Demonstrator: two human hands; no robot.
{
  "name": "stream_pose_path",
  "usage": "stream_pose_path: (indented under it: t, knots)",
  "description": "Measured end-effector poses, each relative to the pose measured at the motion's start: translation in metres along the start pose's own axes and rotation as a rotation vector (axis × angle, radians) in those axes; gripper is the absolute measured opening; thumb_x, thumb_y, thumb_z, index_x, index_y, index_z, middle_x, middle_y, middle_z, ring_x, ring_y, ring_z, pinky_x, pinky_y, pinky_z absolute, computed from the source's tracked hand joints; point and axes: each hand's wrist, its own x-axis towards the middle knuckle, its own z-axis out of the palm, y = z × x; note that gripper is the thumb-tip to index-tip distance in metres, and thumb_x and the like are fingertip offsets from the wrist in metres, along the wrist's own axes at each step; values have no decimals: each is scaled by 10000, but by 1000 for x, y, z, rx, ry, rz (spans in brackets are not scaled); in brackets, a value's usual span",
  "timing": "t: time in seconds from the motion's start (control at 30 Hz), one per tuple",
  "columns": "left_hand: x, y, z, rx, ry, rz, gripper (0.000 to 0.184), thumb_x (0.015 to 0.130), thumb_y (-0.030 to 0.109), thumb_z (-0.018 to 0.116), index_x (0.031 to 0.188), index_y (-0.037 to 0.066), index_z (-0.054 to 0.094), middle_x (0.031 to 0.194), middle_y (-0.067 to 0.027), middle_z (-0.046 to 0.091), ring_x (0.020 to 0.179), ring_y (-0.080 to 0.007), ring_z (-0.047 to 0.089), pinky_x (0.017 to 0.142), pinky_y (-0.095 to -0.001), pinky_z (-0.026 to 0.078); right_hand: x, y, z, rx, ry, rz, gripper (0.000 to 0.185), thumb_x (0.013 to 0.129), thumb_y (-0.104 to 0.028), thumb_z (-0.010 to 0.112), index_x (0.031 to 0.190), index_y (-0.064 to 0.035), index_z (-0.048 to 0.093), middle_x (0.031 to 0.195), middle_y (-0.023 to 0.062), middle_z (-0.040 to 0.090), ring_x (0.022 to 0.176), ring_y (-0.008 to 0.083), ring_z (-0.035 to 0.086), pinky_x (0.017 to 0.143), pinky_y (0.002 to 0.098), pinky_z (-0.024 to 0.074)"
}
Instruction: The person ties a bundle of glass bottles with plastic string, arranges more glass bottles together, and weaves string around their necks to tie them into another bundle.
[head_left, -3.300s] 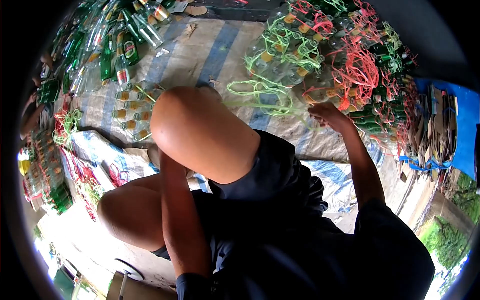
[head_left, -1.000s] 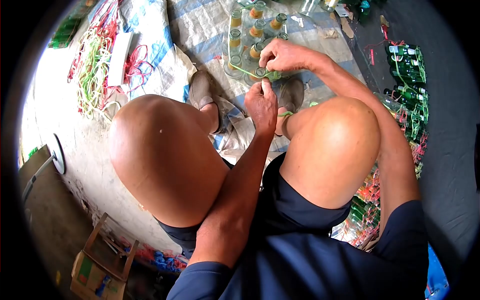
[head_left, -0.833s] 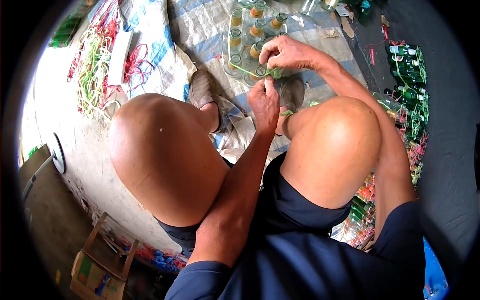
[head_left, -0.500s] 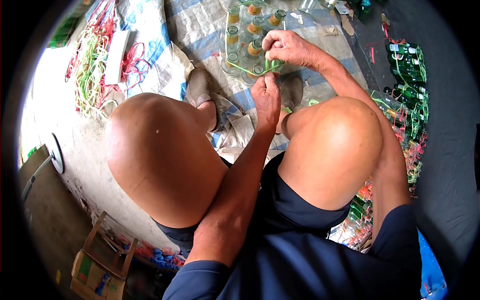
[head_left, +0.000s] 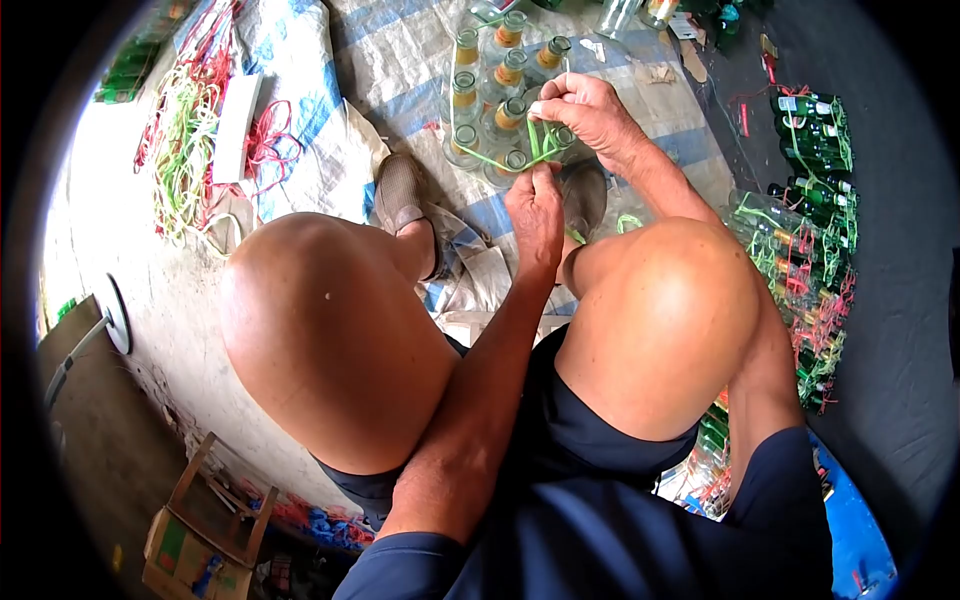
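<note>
A cluster of clear glass bottles [head_left: 508, 72] with orange-yellow neck labels stands upright between my feet. A green plastic string [head_left: 487, 160] runs around the near side of the cluster, at neck height. My left hand [head_left: 537, 212] pinches the string at the front of the bottles, close to the nearest bottle mouth. My right hand [head_left: 592, 115] is closed, thumb against fingers, at the right side of the cluster; loops of the string rise towards its fingertips. The exact grip of its fingers is partly hidden.
A striped tarp [head_left: 660, 120] covers the floor. Red and green strings [head_left: 185, 140] lie at left beside a white strip [head_left: 237, 128]. Tied green bottles [head_left: 815, 135] line the right side. A cardboard box [head_left: 195, 560] and wooden frame sit at lower left.
My right hand has shifted right and slightly down, its fingers less curled, and the string loops beside it show more. My left hand stays at the front string. The view has tilted slightly.
</note>
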Motion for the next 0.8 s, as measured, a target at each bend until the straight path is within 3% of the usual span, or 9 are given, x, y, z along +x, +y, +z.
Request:
stream_pose_path:
  t: [0.1,0.17,0.3,0.5,0.6,0.8]
  knots:
    - [3,-4,1,-22,11,14,294,1060,240,579,865,29,639,631,28,518,513,-52,421,467,-242,319,4,25,0,15,90,-71,192,887,-119,770,1005,-31,647,913,29,709,868,89,656,810,237,511]
    - [2,-2,2,-35,25,-14,286,1055,228,588,837,44,615,627,28,514,504,-52,409,458,-244,312,-7,3,7,209,176,71,192,888,-110,770,1010,-31,645,902,24,711,851,84,657,804,227,509]
    - [3,-3,2,-87,26,-11,259,1047,217,597,855,49,638,622,33,504,499,-48,392,457,-244,305,-5,-2,9,297,196,67,227,865,-103,804,1006,-49,634,911,28,717,830,81,650,789,219,501]
    - [5,-3,5,-92,49,-17,259,1040,217,611,845,50,651,618,35,501,500,-50,392,456,-246,303,2,2,10,197,219,20,245,863,-94,809,1020,-46,627,933,39,719,848,92,659,791,216,503]
    - [6,-3,7,-97,60,-25,268,1039,226,618,837,52,648,617,30,508,498,-57,406,453,-248,318,6,4,15,297,258,-34,243,856,-82,813,1005,-42,626,918,43,718,838,92,659,776,216,505]
    - [5,-1,8,-110,40,-49,316,1044,276,622,813,61,624,622,15,529,487,-69,431,447,-250,348,6,-3,18,170,314,-31,203,857,-79,813,943,-45,631,840,5,681,768,51,611,703,205,486]
